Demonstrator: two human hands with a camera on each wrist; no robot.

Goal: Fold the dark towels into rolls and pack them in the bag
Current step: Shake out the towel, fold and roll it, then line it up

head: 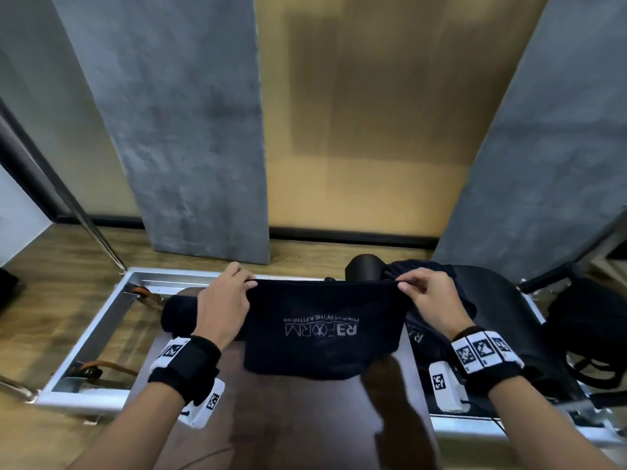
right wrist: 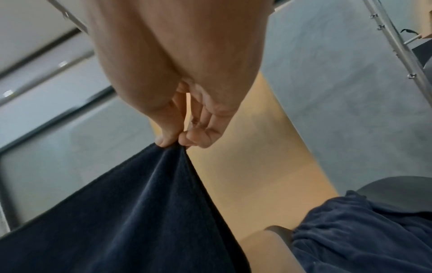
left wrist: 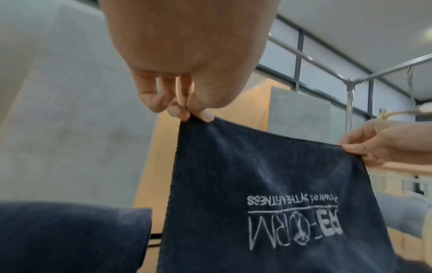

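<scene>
The left hand point(head: 225, 301) and right hand point(head: 428, 296) each pinch a top corner of the dark towel point(head: 325, 329), every grip closed on cloth, stretching it flat between them, likely to square it for folding. Beside the left grip lies a rolled towel point(head: 178, 317).

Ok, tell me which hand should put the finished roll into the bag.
Probably left: the rolled dark towel lies beside the left hand. The black bag sits nearer the right hand.
</scene>
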